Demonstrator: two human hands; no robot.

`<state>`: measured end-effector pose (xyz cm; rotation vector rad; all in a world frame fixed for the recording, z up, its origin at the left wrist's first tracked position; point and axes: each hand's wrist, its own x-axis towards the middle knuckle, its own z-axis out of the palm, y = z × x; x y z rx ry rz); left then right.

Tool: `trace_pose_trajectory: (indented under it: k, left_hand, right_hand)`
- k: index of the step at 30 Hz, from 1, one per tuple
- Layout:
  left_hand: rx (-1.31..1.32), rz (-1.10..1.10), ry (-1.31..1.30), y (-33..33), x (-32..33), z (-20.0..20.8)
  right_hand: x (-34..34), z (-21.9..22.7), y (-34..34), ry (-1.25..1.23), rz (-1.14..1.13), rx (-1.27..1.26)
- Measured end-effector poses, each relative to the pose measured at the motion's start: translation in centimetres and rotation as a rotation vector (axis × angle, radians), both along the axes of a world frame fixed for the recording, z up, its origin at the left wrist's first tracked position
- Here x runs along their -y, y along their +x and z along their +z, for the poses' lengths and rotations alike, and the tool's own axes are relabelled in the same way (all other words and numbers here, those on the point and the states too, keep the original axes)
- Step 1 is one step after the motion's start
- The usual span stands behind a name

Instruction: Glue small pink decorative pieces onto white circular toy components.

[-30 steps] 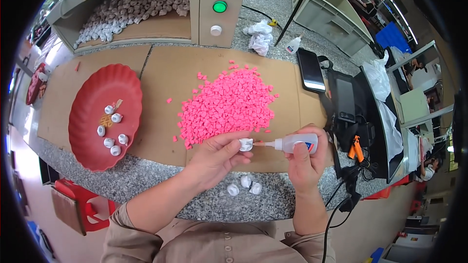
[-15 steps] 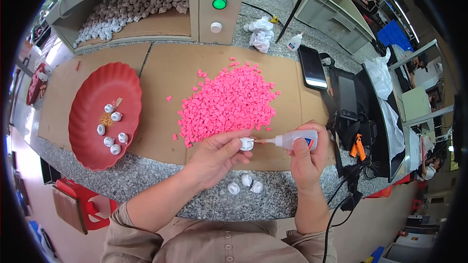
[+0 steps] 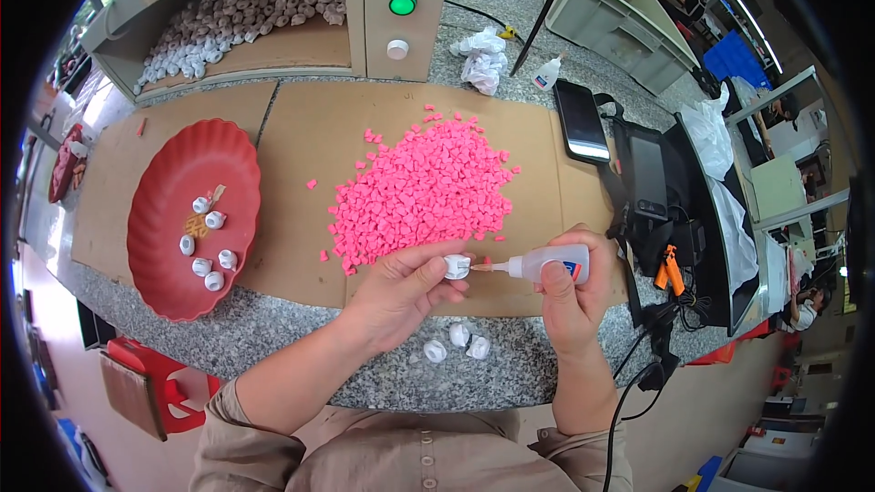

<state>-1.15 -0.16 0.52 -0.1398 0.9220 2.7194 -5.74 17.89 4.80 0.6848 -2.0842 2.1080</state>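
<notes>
Between the thumb and fingers of my left hand [image 3: 406, 287] is a small white rounded piece [image 3: 457, 267]. My right hand [image 3: 576, 296] grips a clear glue bottle [image 3: 558, 264], tipped on its side. The bottle's thin nozzle [image 3: 488, 267] points left, its tip at or very close to the white piece; actual contact is too small to tell. Just beyond both hands spreads a heap of small pink pieces [image 3: 424, 187]. Nearer to me, 3 similar white pieces [image 3: 458, 334] lie on the speckled stone edge.
To the left, a red scalloped dish [image 3: 150, 260] holds several white pieces. A shelf box [image 3: 410, 41] with coloured buttons stands behind, full of pale pieces. A phone [image 3: 581, 123], a second glue bottle [image 3: 547, 74], black straps and cables [image 3: 679, 310], and a grey crate [image 3: 611, 27] line the right.
The whole view has shifted slightly. My hands keep nearly the same pose, with the nozzle still at the white piece.
</notes>
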Motion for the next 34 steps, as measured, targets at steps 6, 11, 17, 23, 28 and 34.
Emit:
trace_pose_trajectory:
  k: [6,11,17,23,28,34]
  left_hand:
    - [-0.006,-0.017,0.047,-0.19,0.03,0.33]
    - [0.018,-0.007,0.021,-0.1,0.13,0.09]
    - [0.026,0.016,0.014,-0.13,0.1,0.32]
    - [0.001,0.008,0.002,-0.11,0.14,0.35]
    - [-0.019,-0.022,0.0,-0.17,0.11,0.46]
    - [-0.046,-0.033,-0.004,-0.1,0.13,0.38]
  right_hand:
    - [0.07,-0.23,0.38,0.142,-0.055,-0.283]
    - [-0.05,-0.4,0.45,0.238,-0.045,-0.482]
    - [-0.26,0.07,0.33,0.259,-0.059,-0.475]
    - [-0.35,0.44,0.28,0.258,-0.057,-0.349]
    - [-0.39,-0.16,0.43,0.116,-0.043,-0.173]
    - [-0.17,-0.21,0.52,0.098,-0.017,-0.11]
